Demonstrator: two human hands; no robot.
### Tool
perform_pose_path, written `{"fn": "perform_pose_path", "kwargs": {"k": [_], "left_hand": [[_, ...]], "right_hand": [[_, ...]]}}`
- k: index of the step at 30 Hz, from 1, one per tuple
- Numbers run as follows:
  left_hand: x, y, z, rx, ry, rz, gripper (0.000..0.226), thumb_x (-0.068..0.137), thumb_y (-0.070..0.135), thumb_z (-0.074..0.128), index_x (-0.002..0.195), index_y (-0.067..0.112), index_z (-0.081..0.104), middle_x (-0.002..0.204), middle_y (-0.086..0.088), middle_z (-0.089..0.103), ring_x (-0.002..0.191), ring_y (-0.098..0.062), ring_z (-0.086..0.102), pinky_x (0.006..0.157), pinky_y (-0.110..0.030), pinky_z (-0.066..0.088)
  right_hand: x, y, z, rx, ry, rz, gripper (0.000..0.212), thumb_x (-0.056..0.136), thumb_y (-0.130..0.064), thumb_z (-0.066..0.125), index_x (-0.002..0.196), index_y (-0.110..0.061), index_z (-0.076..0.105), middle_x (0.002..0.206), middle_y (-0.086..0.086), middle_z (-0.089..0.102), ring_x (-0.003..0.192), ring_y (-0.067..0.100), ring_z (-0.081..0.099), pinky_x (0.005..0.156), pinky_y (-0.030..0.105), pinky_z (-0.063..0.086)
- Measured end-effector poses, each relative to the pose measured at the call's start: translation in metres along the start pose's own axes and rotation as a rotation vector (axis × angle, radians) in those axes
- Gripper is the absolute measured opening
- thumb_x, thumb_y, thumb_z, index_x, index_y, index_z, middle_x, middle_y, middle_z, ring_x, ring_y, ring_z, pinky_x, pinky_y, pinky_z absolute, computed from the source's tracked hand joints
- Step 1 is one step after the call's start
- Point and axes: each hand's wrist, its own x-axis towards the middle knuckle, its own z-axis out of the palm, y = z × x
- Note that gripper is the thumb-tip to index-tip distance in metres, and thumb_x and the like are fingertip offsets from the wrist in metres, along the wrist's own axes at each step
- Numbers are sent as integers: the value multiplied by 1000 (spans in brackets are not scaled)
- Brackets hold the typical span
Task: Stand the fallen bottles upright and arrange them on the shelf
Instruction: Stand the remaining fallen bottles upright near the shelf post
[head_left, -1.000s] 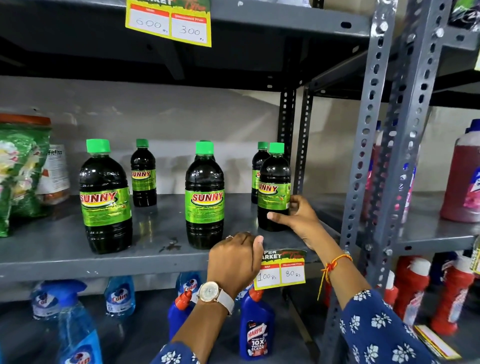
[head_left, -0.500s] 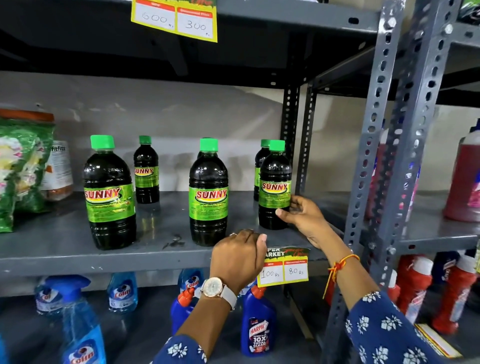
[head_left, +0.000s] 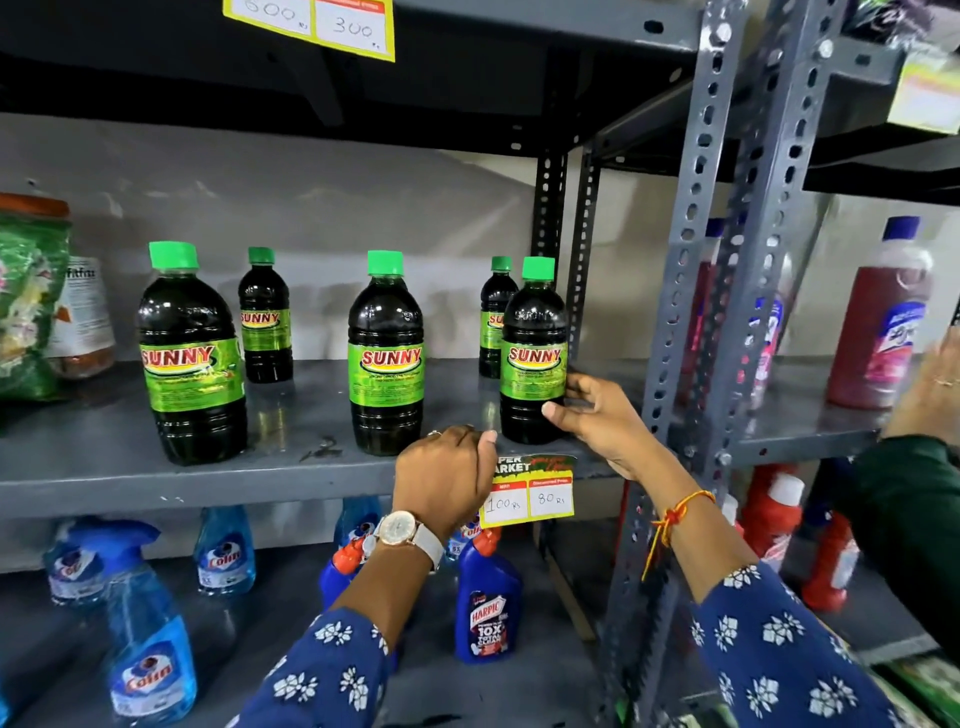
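Note:
Several dark Sunny bottles with green caps stand upright on the grey shelf (head_left: 104, 467). Three are in front: a left one (head_left: 189, 358), a middle one (head_left: 386, 358) and a right one (head_left: 533, 358). Two smaller-looking ones stand behind, a back left bottle (head_left: 265, 322) and a back right bottle (head_left: 493, 317). My right hand (head_left: 597, 421) grips the lower right side of the right front bottle. My left hand (head_left: 441, 478) is closed into a fist on the shelf's front edge, by the yellow price tag (head_left: 530, 493).
Grey slotted uprights (head_left: 691, 312) rise just right of the held bottle. A green packet (head_left: 28, 301) and a jar sit at the shelf's left end. Blue spray bottles (head_left: 145, 654) and Harpic bottles (head_left: 488, 597) fill the shelf below. Another person's hand (head_left: 930, 389) reaches in at right.
My right hand has turned the right front bottle so its label faces forward. Another person's hand and dark sleeve have come in at the right edge. My left hand has stayed put.

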Motion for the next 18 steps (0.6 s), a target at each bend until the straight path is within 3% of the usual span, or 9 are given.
{"fn": "perform_pose_path", "kwargs": {"k": [4,11,15,18], "left_hand": [[-1,1,-2,-13,-4,-4,44,89,27,33,62,11,63,58,-8,64,45,-28,56,42,-22,35],[-1,2,-2,-4,-1,-12,43,89,28,33,66,12,65,59,-6,64,44,-25,55,45,-20,28],[-1,2,-4,-10,-19,-12,42,89,28,33,67,11,65,60,-6,65,44,-25,55,45,-20,29],[-1,2,-5,-8,-55,-14,43,90,29,33,68,11,65,61,-6,65,46,-25,56,45,-20,30]], "right_hand": [[-5,-1,-1,-6,-6,-15,44,83,-1,63,125,-2,51,112,6,60,104,15,56,74,9,50],[-7,0,-2,-28,-15,-49,43,84,-3,62,125,0,50,114,8,59,99,14,58,68,5,49],[-6,4,-3,-36,-24,-70,44,84,-6,63,126,-3,50,117,5,59,102,13,58,74,8,50],[-6,8,-2,-65,-26,-95,43,85,-9,63,126,-6,51,117,5,62,107,15,60,94,26,49]]}}
